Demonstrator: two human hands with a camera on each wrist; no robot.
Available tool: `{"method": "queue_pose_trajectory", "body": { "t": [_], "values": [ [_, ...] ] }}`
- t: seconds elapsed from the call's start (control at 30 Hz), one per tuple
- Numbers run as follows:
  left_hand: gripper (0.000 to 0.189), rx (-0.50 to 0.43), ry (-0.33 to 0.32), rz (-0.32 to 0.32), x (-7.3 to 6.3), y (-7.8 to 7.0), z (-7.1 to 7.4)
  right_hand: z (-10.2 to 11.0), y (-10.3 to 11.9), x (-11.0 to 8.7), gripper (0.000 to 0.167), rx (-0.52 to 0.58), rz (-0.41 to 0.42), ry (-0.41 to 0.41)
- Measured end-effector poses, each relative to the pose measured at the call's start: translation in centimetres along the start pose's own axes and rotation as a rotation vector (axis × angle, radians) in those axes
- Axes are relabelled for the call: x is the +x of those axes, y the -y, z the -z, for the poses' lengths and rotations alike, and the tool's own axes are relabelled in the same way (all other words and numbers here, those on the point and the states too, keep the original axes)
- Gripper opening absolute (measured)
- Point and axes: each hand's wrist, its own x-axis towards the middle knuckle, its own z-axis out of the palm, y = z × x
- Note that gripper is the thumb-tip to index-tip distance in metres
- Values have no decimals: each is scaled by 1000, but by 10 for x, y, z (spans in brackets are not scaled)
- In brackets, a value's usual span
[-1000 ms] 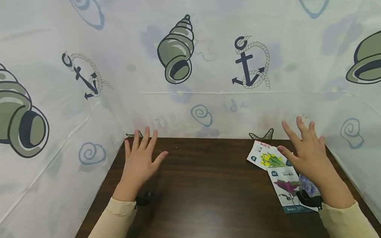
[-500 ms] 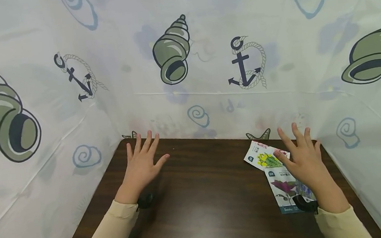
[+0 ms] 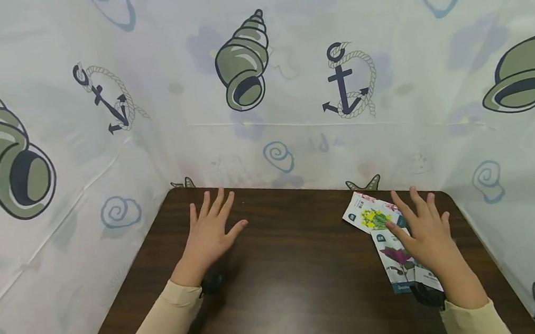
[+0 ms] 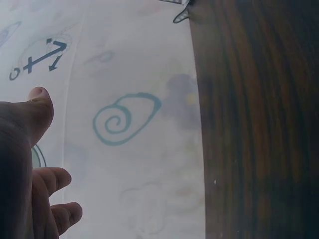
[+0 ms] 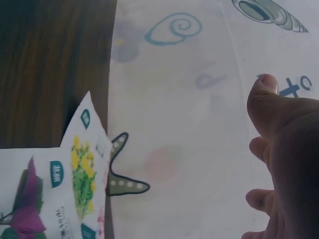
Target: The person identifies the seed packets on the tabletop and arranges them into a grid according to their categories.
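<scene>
My left hand (image 3: pixel 208 236) is held over the left part of the dark wooden table, fingers spread, holding nothing. On the other side my right hand (image 3: pixel 427 232) hovers with spread fingers above several overlapping flower packets. One packet shows yellow flowers (image 3: pixel 372 215); another, nearer me, shows a purple flower (image 3: pixel 394 262). A further packet (image 3: pixel 428 277) is mostly hidden beneath my right hand and wrist. In the right wrist view the yellow-flower packet (image 5: pixel 84 174) lies below and apart from my right thumb (image 5: pixel 269 99). The left wrist view shows my left thumb (image 4: pixel 40 112) and two fingertips.
The brown tabletop (image 3: pixel 286 271) is enclosed at the back and sides by white cloth (image 3: pixel 176 106) printed with shells, anchors and starfish. The packets lie near the table's back right corner. A black strap (image 3: pixel 427 295) is on my right wrist.
Both hands have come slightly down and nearer in the head view, the left one also shifting right. The head view itself has moved a little. The packets stay in place.
</scene>
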Motion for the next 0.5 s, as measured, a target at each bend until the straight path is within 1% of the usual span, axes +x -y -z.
{"method": "queue_pose_trajectory", "body": {
  "t": [0.17, 0.3, 0.4, 0.5],
  "values": [
    [89, -2, 3, -11, 3, -6, -9, -6, -6, -5, 83, 31, -34, -1],
    [90, -15, 9, -28, 2, -10, -15, -13, -13, -11, 83, 34, -52, 6],
    [90, -25, 8, -37, 1, -14, -18, -19, -18, -16, 83, 36, -54, 7],
    [89, -27, 11, -39, 1, -18, -22, -25, -22, -21, 81, 47, -55, -11]
  ]
}}
